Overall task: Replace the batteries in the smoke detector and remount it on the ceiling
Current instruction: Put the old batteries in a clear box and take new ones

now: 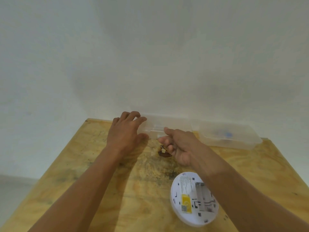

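Note:
The white round smoke detector lies face down on the wooden table, near its front right, with a yellow label and an open battery bay showing. At the back of the table a clear plastic box stands against the wall. My left hand rests spread on the box's left end, fingers apart. My right hand sits at the box's front edge, thumb and curled fingers at its latch. The blur hides whether the right fingers pinch anything.
A second clear plastic box with blue items inside lies to the right of the first one. A dark stain marks the table under my right hand. A white wall rises directly behind the table.

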The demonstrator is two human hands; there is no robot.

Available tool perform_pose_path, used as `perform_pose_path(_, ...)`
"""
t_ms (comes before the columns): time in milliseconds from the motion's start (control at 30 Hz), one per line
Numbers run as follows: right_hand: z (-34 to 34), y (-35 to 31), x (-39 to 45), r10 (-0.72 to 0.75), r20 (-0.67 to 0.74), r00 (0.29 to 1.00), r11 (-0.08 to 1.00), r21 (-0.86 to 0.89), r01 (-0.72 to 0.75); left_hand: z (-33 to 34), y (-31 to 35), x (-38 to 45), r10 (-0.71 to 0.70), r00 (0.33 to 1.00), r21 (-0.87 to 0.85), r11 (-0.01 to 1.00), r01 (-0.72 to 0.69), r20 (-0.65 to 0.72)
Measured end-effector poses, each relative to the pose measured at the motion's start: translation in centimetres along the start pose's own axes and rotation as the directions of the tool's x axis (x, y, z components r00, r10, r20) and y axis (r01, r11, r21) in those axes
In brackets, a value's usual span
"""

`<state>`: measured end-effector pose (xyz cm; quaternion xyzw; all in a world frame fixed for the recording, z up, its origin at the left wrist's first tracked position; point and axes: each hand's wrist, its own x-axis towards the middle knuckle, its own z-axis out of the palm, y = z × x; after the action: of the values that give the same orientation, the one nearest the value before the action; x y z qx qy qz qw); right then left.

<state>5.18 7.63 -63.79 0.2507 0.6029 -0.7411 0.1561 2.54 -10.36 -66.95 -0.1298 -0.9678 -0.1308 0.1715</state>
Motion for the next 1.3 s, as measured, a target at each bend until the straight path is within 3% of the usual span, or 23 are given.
perform_pose_path(167, 4.2, 0.3, -0.2, 0.004, 0.0, 1.0, 1.0, 0.024, -0.004, -0.1, -0.5, 0.2, 0.033, 0.999, 0.0, 0.999, -0.033, 0.007)
perform_pose_path(400, 4.3, -0.3, 0.0, -0.023, 0.017, 1.0, 0.999, 0.025, 0.023, 0.1, -0.7, 0.3, 0.036, 0.999, -0.01, 0.999, -0.036, -0.027)
perform_pose_path(533, 3.1, -2.9, -0.1, -0.101, 0.105, 0.989, 0.964, -0.235, 0.124, 0.0, -0.4, 0.4, 0.055, 0.998, 0.02, 0.998, -0.054, -0.044)
perform_pose_path(667, 1.7, -5.9, 0.3, -0.255, 0.177, 0.951, 0.757, -0.575, 0.31, 0.1, -0.3, 0.1, 0.047, 0.997, -0.013, 0.999, -0.048, -0.063)
perform_pose_path(700, 1.4, -6.3, 0.6, -0.303, 0.206, 0.931, 0.649, -0.67, 0.359, 0.2, -0.3, 0.0, 0.039, 0.997, -0.007, 0.999, -0.039, -0.062)
perform_pose_path(767, 1.1, -6.3, 1.4, -0.367, 0.292, 0.883, 0.324, -0.85, 0.416, 0.2, -0.3, 0.1, 0.023, 0.998, 0.011, 1.0, -0.023, -0.059)
perform_pose_path(833, 1.1, -5.4, 2.2, -0.369, 0.406, 0.836, 0.025, -0.895, 0.445, 0.4, -0.4, 0.2, 0.023, 0.998, 0.024, 0.999, -0.022, -0.063)
perform_pose_path(867, 1.2, -4.8, 2.6, -0.354, 0.457, 0.816, -0.054, -0.881, 0.47, 0.4, -0.4, 0.2, 0.024, 0.998, 0.029, 0.999, -0.022, -0.066)
perform_pose_path(967, 1.6, -3.2, 3.4, -0.317, 0.529, 0.788, -0.151, -0.848, 0.508, 0.6, -0.5, 0.1, 0.019, 0.997, 0.033, 0.999, -0.016, -0.076)
perform_pose_path(1133, 1.5, -1.6, 4.3, -0.408, 0.56, 0.721, -0.223, -0.827, 0.516, 0.7, -0.6, 0.0, 0.015, 0.996, 0.02, 1.0, -0.013, -0.082)
perform_pose_path(1300, 1.4, -1.3, 4.2, -0.393, 0.561, 0.729, -0.258, -0.828, 0.499, 0.7, -0.5, 0.0, -0.001, 0.997, 0.029, 1.0, 0.003, -0.083)
